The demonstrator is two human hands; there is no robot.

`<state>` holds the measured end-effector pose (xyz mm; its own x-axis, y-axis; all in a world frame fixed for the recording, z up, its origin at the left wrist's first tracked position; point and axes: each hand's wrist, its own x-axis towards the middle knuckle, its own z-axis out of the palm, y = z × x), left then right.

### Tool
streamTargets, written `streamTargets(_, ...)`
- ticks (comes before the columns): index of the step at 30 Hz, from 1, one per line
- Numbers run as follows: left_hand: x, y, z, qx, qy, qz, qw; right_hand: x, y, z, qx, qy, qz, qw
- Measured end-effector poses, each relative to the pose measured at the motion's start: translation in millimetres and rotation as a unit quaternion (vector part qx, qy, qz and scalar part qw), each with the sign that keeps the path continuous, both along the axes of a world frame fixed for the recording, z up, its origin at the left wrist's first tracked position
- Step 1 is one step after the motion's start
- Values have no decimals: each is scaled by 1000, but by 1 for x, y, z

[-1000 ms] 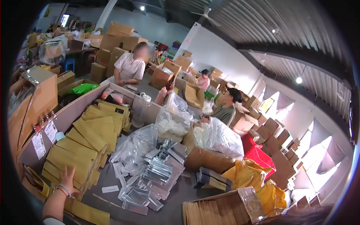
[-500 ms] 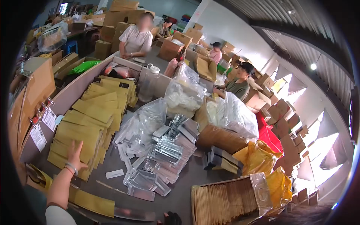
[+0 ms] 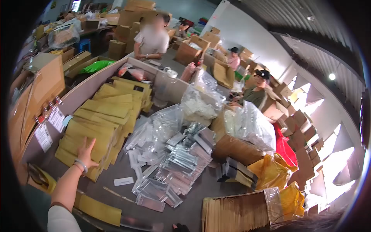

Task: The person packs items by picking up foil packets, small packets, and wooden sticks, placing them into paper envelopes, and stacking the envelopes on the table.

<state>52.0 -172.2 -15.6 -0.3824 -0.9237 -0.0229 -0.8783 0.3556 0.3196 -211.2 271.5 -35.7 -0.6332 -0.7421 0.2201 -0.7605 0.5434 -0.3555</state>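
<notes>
My left hand (image 3: 88, 152), with a bracelet at the wrist, lies fingers spread on a large overlapping stack of yellow padded envelopes (image 3: 89, 129). It grips nothing. At the bottom edge, a small part of my right hand (image 3: 180, 227) shows in something black; most of it is out of frame, and its hold is hidden. To its left are a clear strip (image 3: 141, 223) and a yellow envelope strip (image 3: 98, 208) along the table's front. Silvery and clear flat packets (image 3: 176, 166) form a pile mid-table. A small white label (image 3: 123, 181) lies between stack and pile.
A carton of brown envelopes (image 3: 235, 212) stands front right, beside yellow plastic bags (image 3: 270, 170). Behind the packets are filled clear bags (image 3: 251, 123) and a clear bottle (image 3: 165, 87). A low partition (image 3: 87, 83) borders the left side. Several people are across the tables.
The view has shifted, so the table's contents appear farther right. My left hand stays spread on the envelopes. Part of my right hand has come in at the bottom edge since the earliest frame.
</notes>
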Motion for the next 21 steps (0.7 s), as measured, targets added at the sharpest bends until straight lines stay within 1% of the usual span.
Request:
streamTargets(1, 2, 0, 2, 2, 1, -3, 1000, 1, 2, 1, 2, 2, 5, 1000)
streamTargets(2, 2, -1, 5, 32, 9, -7, 999, 2, 7, 2, 10, 7, 11, 1000)
streamTargets(3, 0, 0, 9, 23, 6, -10, 1000, 5, 12, 3, 17, 12, 20, 1000)
streamTargets(4, 8, -5, 3, 70, 98, -50, 991, 8, 21, 0, 29, 17, 32, 999)
streamTargets(5, 3, 7, 24, 45, 69, -38, 996, 12, 29, -1, 37, 24, 44, 998)
streamTargets(6, 6, 10, 28, 3, 59, -39, 997, 12, 36, 1, 37, 40, 52, 997)
streamTargets(7, 8, 13, 30, -48, 53, -48, 996, 13, 32, 8, 13, 55, 63, 996)
streamTargets(9, 4, 40, 52, -61, 33, -35, 997, 12, 1, 50, -120, 92, 123, 981)
streamTargets(10, -2, 52, 65, -78, 21, -34, 996, 12, 2, 48, -190, 110, 144, 965)
streamTargets(11, -13, 73, 73, -151, 58, -52, 985, 13, 3, 45, -254, 132, 166, 944)
streamTargets(12, -22, 87, 71, -118, 109, -98, 982, 11, 19, 18, -148, 145, 148, 967)
streamTargets(13, -30, 101, 65, -85, 162, -144, 972, 7, 37, -7, -41, 160, 127, 978)
streamTargets(14, -38, 114, 56, -42, 177, -157, 971, 8, 40, -7, -41, 166, 122, 978)
streamTargets(15, -52, 125, 44, -1, 195, -176, 965, 11, 35, -3, -17, 103, 98, 990)
streamTargets(16, -64, 129, 24, -53, 207, -188, 959, 11, 31, 2, 4, 41, 68, 997)
streamTargets(17, -73, 131, 4, -105, 219, -202, 949, 11, 29, 8, -4, 56, 48, 997)
streamTargets(19, -89, 133, -20, -92, 150, -106, 979, 11, 29, 21, 29, 17, 75, 997)
streamTargets(21, -96, 138, -9, -57, 73, -41, 995, 10, 31, 19, -4, 22, 66, 998)
